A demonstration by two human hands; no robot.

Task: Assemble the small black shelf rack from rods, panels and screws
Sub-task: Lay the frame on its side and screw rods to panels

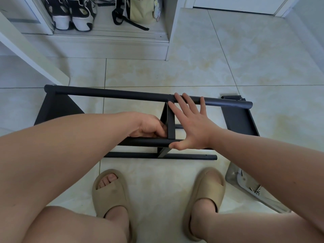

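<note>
Panel (171, 123) stands between left fingers (162, 128) and right fingers (181, 106).

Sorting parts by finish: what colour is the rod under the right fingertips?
Matte black; the rod shows best in the head view.

Pale marbled floor tiles (263, 58) run to a white cabinet (172, 23) whose low shelf holds sneakers (73, 14) and a beige bag (142, 13).

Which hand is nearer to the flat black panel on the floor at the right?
Right. The right hand lies open just left of the flat black panel; the left hand is farther left, past the upright black divider.
</note>
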